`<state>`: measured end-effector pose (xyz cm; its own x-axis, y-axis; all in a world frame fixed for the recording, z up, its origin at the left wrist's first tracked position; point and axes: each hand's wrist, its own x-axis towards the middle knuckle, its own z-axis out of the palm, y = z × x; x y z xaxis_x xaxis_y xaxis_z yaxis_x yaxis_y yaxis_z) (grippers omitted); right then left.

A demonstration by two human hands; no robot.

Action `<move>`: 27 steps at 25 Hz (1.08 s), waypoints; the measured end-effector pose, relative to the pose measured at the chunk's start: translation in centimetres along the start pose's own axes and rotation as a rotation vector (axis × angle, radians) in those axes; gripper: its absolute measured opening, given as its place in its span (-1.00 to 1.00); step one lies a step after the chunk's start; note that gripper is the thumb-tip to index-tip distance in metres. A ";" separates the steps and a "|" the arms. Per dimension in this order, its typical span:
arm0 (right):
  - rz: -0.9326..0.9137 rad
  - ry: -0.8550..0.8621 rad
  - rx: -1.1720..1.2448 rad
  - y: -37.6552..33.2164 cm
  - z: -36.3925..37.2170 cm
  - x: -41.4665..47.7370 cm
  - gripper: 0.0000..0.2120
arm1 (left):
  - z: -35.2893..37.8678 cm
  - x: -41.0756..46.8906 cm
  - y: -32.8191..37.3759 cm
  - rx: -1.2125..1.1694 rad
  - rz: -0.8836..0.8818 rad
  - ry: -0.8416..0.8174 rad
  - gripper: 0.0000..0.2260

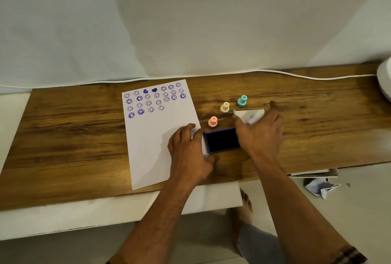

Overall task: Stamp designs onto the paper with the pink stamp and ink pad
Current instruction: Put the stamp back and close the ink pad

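Note:
The pink stamp [212,122] stands upright on the wooden table [74,136], just behind the ink pad [222,140], and neither hand touches it. The pad lies uncovered, showing its dark purple surface. My left hand [188,153] rests on the white paper [152,136], with finger and thumb gripping the pad's left side. My right hand [262,134] holds the pad's white, ink-stained lid [249,114] behind and to the right of the pad. Several purple smiley and heart prints fill the top of the paper.
A cream stamp [225,107] and a teal stamp [242,100] stand behind the pink one. A white cable [296,75] runs along the table's back edge to a white object [384,79] at far right. Crumpled paper [319,186] lies on the floor.

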<state>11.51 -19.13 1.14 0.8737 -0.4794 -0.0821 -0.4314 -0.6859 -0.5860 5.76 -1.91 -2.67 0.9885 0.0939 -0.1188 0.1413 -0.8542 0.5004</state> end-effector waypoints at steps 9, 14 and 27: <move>-0.069 -0.065 0.026 0.4 -0.6 -3.8 0.06 | 0.2 -0.6 0.9 0.050 0.042 0.067 -0.33; -0.173 -0.098 -0.066 0.2 0.2 -4.6 0.03 | 0.0 -0.5 0.9 0.053 0.030 0.038 -0.31; -0.273 -0.144 -0.187 -0.2 2.3 -6.0 0.00 | -1.3 -0.5 0.7 0.045 0.038 -0.006 -0.40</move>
<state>6.87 -14.87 -0.12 0.9794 -0.1915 -0.0634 -0.1995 -0.8726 -0.4459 5.44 -1.88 -1.15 0.9928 0.0579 -0.1051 0.1006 -0.8793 0.4655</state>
